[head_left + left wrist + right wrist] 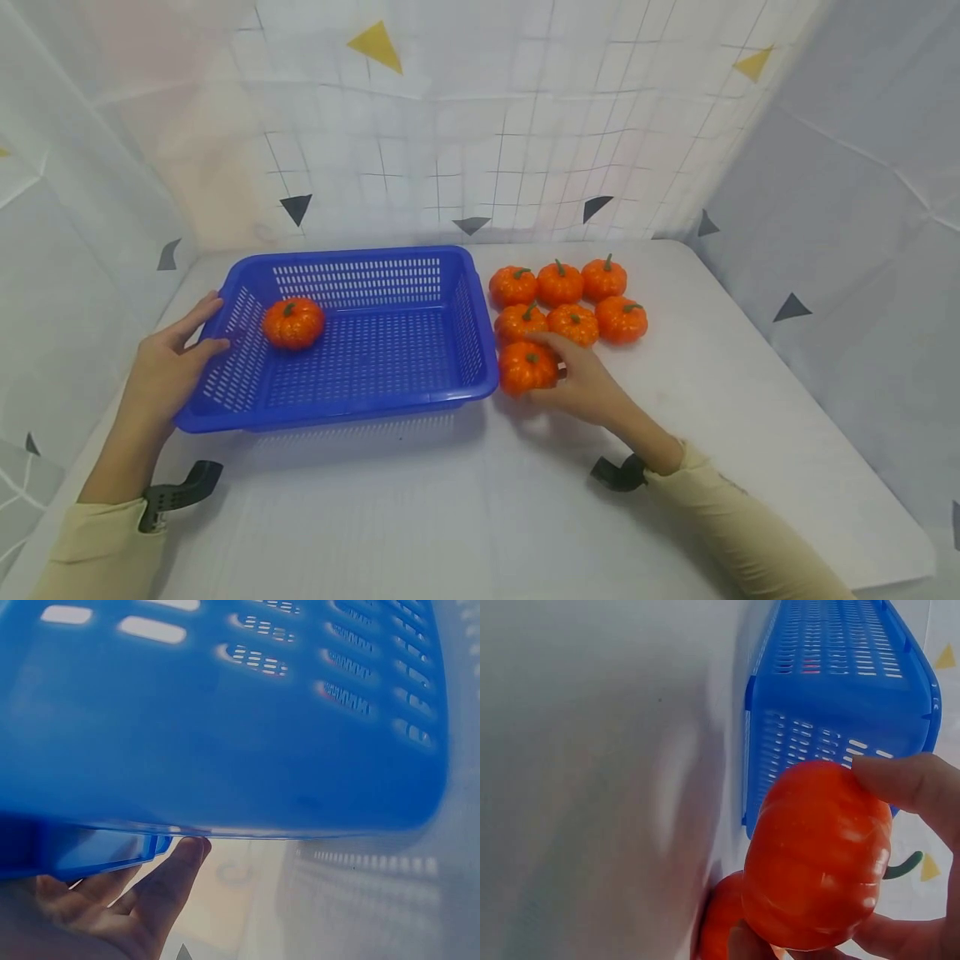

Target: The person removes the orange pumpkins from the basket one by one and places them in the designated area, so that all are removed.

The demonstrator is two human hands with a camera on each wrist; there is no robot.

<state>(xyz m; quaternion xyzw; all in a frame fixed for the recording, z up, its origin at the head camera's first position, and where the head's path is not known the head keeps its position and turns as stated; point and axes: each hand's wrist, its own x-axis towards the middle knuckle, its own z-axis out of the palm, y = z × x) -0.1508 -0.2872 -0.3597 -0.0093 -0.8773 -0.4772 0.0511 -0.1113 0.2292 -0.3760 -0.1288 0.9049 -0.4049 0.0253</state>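
Note:
My left hand (pixel 167 367) grips the left rim of a blue perforated plastic basket (pixel 341 407); in the left wrist view its fingers (pixel 169 881) curl at the basket's edge. One small orange pumpkin (pixel 294 323) with a green stem lies inside, toward the basket's left end. Just off the basket's right side, my right hand (pixel 588 387) holds another small pumpkin (pixel 525 371) between thumb and fingers. Up close in the right wrist view, this glossy ribbed pumpkin (pixel 817 859) overlaps the basket's side wall, its green stem pointing away to the right.
Beyond the right hand, several more pumpkins (pixel 573 323) sit in two rows at the basket's right. The white table (pixel 360 525) ends at a wall covered with white grid-patterned sheeting (pixel 450 125). Dark wrist mounts (pixel 180 496) stick out from both sleeves.

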